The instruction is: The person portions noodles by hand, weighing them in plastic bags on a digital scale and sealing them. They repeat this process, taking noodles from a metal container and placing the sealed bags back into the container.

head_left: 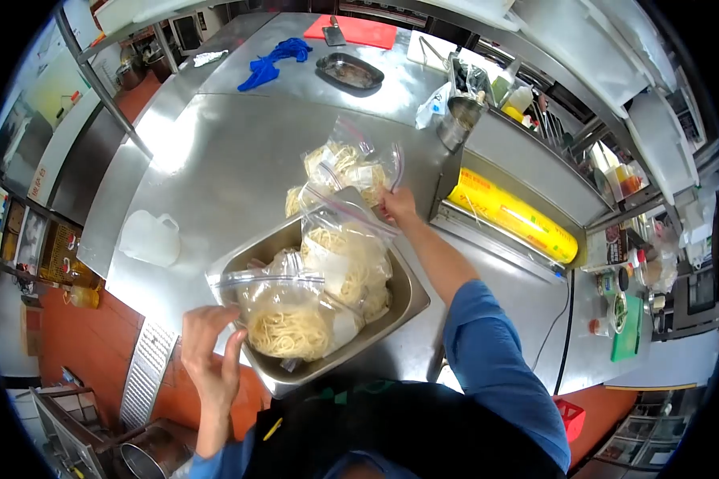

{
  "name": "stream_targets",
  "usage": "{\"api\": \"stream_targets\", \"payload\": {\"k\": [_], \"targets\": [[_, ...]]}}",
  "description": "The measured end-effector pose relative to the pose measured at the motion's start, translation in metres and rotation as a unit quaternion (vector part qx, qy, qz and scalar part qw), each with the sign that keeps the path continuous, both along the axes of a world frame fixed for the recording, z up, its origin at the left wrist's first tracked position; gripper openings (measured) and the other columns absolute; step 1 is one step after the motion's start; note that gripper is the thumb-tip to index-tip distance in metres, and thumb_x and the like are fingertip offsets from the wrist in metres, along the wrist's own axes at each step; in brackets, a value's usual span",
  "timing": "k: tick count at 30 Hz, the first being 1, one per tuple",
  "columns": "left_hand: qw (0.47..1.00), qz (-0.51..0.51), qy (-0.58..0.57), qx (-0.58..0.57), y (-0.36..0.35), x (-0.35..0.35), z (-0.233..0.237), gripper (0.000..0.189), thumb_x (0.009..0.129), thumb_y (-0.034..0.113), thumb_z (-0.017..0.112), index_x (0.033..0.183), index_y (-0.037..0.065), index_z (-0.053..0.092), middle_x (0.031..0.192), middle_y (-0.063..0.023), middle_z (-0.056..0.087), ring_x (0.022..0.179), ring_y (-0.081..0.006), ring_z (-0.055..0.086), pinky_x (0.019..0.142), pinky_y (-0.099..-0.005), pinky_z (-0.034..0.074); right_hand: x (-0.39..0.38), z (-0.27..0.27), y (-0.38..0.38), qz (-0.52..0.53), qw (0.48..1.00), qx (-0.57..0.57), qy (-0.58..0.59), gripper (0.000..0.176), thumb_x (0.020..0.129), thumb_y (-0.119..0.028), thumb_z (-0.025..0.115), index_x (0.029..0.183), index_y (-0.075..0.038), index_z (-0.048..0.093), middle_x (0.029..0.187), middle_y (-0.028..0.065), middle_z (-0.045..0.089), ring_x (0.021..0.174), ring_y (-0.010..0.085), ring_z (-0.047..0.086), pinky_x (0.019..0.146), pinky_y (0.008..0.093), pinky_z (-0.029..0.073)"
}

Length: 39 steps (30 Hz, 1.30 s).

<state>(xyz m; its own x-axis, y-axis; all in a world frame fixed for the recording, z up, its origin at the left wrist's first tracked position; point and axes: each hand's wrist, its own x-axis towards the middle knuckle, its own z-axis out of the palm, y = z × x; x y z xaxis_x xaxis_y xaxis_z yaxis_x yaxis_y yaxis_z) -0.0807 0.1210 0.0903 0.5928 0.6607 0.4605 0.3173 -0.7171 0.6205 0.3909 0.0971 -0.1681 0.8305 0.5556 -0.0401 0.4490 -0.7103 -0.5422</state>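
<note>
A deep steel pan (pixel 411 299) stands on the counter in front of me, with zip bags of pale noodles in it. One bag of noodles (pixel 287 331) lies at the near side of the pan, and another (pixel 339 255) rests behind it. More bagged noodles (pixel 339 160) sit on the counter just past the pan's far edge. My right hand (pixel 397 205) reaches over there, its fingers closed at the edge of one of these bags; the fingertips are partly hidden. Beside the pan's near left corner, my left hand (pixel 212 355) is raised with fingers apart, holding nothing.
A white translucent jug (pixel 150 238) lies left of the pan. To the right is a yellow roll of wrap (pixel 513 215) by a steel shelf. Farther back are blue gloves or cloth (pixel 272 62), a dark tray (pixel 349 72), a red board (pixel 367 32) and a metal pot (pixel 459 124).
</note>
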Motion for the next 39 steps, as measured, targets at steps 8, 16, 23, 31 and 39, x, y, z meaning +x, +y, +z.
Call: {"api": "stream_targets", "payload": {"k": [8, 16, 23, 31, 39], "targets": [[0.985, -0.165, -0.039, 0.029, -0.027, 0.045, 0.010, 0.030, 0.077, 0.013, 0.080, 0.103, 0.000, 0.073, 0.102, -0.0132, 0.071, 0.095, -0.0319, 0.065, 0.081, -0.0404, 0.053, -0.055, 0.242, -0.081, 0.375, 0.864, -0.159, -0.296, 0.032, 0.100, -0.037, 0.053, 0.091, -0.011, 0.069, 0.092, 0.0107, 0.069, 0.092, 0.0346, 0.066, 0.076, 0.0472, 0.052], [0.948, -0.285, -0.085, 0.112, -0.103, 0.137, 0.011, 0.051, 0.072, 0.024, 0.083, 0.116, 0.002, 0.069, 0.122, -0.0168, 0.063, 0.108, -0.0361, 0.061, 0.087, -0.0443, 0.051, -0.194, 0.355, -0.236, 0.322, 0.891, -0.104, -0.304, 0.012, 0.083, -0.018, 0.071, 0.085, -0.008, 0.065, 0.084, 0.0075, 0.061, 0.087, 0.0293, 0.064, 0.072, 0.0426, 0.052], [0.892, -0.441, 0.096, -0.028, -0.120, 0.101, -0.095, 0.020, 0.087, 0.026, 0.069, 0.085, 0.007, 0.066, 0.074, -0.0097, 0.066, 0.076, -0.0321, 0.065, 0.064, -0.0492, 0.047, -0.258, 0.226, -0.318, 0.226, 0.957, -0.043, -0.177, 0.014, 0.084, -0.018, 0.072, 0.093, -0.008, 0.069, 0.084, 0.0084, 0.065, 0.082, 0.0283, 0.065, 0.071, 0.0407, 0.054], [0.842, -0.497, 0.189, 0.089, -0.094, 0.063, -0.116, 0.020, 0.093, 0.020, 0.063, 0.106, 0.009, 0.072, 0.093, -0.0126, 0.072, 0.096, -0.0320, 0.066, 0.085, -0.0419, 0.051, -0.321, 0.080, -0.346, 0.146, 0.984, 0.027, -0.100, 0.015, 0.089, -0.019, 0.074, 0.097, -0.006, 0.074, 0.086, 0.0091, 0.070, 0.081, 0.0282, 0.067, 0.073, 0.0381, 0.056], [0.875, -0.448, 0.179, 0.049, -0.103, 0.065, -0.084, 0.017, 0.089, 0.020, 0.067, 0.100, 0.007, 0.071, 0.092, -0.0097, 0.070, 0.093, -0.0314, 0.065, 0.080, -0.0412, 0.053, -0.329, 0.114, -0.335, 0.078, 0.986, 0.117, -0.089, 0.009, 0.083, -0.003, 0.077, 0.090, -0.002, 0.072, 0.085, 0.0098, 0.068, 0.078, 0.0294, 0.067, 0.067, 0.0369, 0.055]]}}
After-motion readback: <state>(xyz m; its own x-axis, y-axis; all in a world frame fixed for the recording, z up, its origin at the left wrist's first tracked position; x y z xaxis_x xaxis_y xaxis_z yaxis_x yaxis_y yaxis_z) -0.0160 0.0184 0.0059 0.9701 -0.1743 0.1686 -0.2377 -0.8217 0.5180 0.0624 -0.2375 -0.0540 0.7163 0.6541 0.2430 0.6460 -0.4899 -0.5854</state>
